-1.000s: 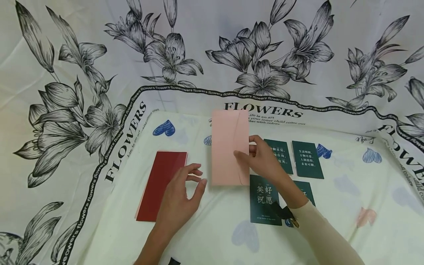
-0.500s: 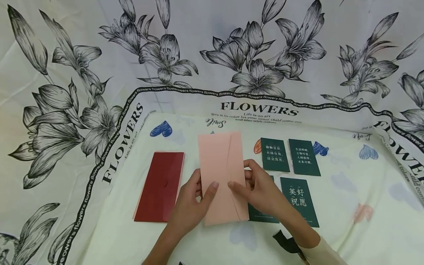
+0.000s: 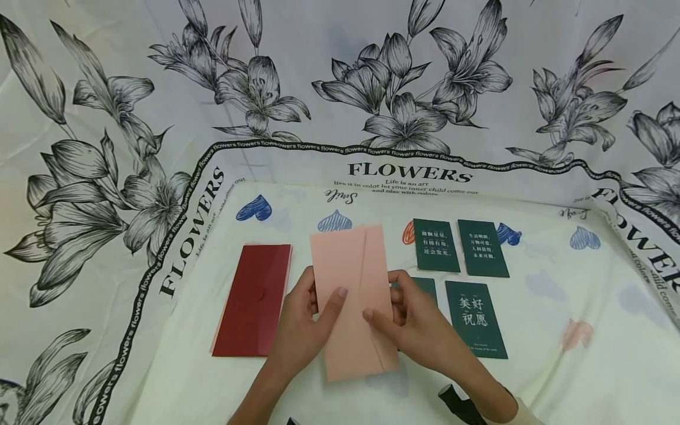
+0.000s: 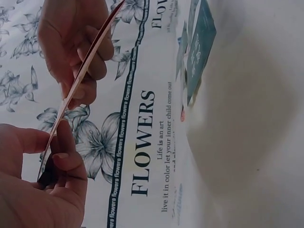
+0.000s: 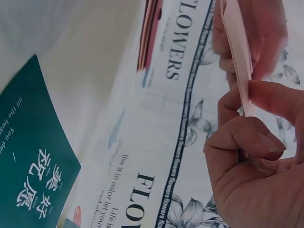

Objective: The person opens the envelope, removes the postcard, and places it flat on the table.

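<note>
A pink envelope [image 3: 347, 260], its flap seam running lengthwise, is held upright between both hands in the head view. My left hand [image 3: 307, 324] pinches its left edge, thumb on the near face and fingers behind. The right hand [image 3: 419, 319] grips the opposite edge the same way, its thumb by the seam. Seen almost edge-on in the left wrist view, the envelope [image 4: 84, 69] shows a dark red far side. The right wrist view has its pale edge [image 5: 239, 47] between thumb and fingers. Fingers behind the envelope are partly hidden.
Left of the hands lies a small stack of red envelopes [image 3: 252, 301] with pink edges showing. Several dark green cards with white writing [image 3: 476, 321] lie to the right, one partly covered by the right hand. A flower-printed cloth [image 3: 297, 165] spreads underneath and behind.
The right hand has brought the pink envelope down and nearer. My left hand, apart from it a second ago, has taken hold of its left edge.
</note>
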### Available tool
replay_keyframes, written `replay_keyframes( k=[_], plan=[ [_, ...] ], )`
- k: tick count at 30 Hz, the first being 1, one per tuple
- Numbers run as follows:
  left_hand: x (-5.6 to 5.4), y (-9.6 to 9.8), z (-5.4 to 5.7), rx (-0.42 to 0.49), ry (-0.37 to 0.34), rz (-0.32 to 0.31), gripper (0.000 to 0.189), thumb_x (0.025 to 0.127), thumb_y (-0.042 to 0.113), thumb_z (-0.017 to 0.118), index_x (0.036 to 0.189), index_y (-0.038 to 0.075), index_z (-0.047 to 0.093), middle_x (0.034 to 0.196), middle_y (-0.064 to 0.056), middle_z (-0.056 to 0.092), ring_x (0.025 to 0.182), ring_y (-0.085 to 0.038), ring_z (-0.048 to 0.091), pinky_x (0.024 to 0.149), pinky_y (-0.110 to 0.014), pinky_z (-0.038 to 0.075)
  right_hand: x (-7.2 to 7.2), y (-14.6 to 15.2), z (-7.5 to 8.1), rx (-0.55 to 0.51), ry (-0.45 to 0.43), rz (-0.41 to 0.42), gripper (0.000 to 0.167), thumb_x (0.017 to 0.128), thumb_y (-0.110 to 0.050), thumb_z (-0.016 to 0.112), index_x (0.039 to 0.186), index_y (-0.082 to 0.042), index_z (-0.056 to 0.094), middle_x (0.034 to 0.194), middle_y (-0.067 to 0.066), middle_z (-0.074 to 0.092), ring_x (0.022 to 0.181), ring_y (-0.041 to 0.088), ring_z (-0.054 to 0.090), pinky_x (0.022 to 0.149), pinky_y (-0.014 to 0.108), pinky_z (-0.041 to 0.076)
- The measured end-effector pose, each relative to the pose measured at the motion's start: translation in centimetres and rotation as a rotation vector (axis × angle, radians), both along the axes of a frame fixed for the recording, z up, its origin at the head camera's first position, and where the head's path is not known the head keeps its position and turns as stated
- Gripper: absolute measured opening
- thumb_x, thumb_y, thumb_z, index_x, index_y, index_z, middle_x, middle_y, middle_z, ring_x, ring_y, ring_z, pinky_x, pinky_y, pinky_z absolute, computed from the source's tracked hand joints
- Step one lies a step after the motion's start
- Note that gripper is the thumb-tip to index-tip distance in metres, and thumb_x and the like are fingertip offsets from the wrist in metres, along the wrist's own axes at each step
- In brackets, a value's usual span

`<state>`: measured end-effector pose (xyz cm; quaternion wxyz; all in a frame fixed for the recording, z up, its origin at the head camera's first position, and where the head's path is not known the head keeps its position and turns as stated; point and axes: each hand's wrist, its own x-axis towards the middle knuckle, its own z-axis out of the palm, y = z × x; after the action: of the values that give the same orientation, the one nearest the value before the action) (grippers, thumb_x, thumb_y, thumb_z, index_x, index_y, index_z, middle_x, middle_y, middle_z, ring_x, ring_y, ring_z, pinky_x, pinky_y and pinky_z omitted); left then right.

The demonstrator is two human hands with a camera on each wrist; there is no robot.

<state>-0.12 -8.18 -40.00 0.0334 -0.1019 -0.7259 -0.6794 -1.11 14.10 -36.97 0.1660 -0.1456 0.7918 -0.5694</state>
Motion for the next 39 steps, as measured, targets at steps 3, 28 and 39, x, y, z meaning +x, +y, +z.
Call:
replay_keyframes(
  k=[3, 28, 39],
  plan=[
    [0.0, 0.0, 0.1, 0.011, 0.002, 0.000, 0.036, 0.105, 0.018, 0.069, 0.137, 0.012, 0.055, 0.114, -0.009, 0.071, 0.094, -0.023, 0.076, 0.076, -0.037, 0.064, 0.5, -0.2, 0.0, 0.027, 0.008, -0.023, 0.052, 0.099, -0.020, 0.078, 0.139, -0.016, 0.044, 0.107, -0.001, 0.076, 0.075, 0.018, 0.068, 0.065, 0.027, 0.056],
    [1.2, 1.4, 0.3, -0.128, 0.083, 0.045, 0.037, 0.106, 0.027, 0.068, 0.138, 0.018, 0.053, 0.122, 0.003, 0.063, 0.108, -0.015, 0.071, 0.074, -0.033, 0.064, 2.9, -1.9, -1.9, 0.597, 0.544, -0.196, 0.093, 0.098, -0.033, 0.069, 0.170, -0.009, 0.015, 0.133, 0.015, 0.070, 0.085, 0.010, 0.071, 0.064, 0.025, 0.056],
    [1.0, 1.3, 0.3, -0.109, 0.096, 0.027, 0.040, 0.107, 0.024, 0.066, 0.141, 0.016, 0.049, 0.123, 0.000, 0.060, 0.109, -0.017, 0.070, 0.072, -0.032, 0.064, 3.4, -2.0, -1.9, 0.756, 0.691, -0.150, 0.088, 0.100, -0.019, 0.061, 0.171, -0.012, 0.009, 0.144, 0.018, 0.064, 0.112, 0.022, 0.073, 0.084, 0.037, 0.063]
  ],
)
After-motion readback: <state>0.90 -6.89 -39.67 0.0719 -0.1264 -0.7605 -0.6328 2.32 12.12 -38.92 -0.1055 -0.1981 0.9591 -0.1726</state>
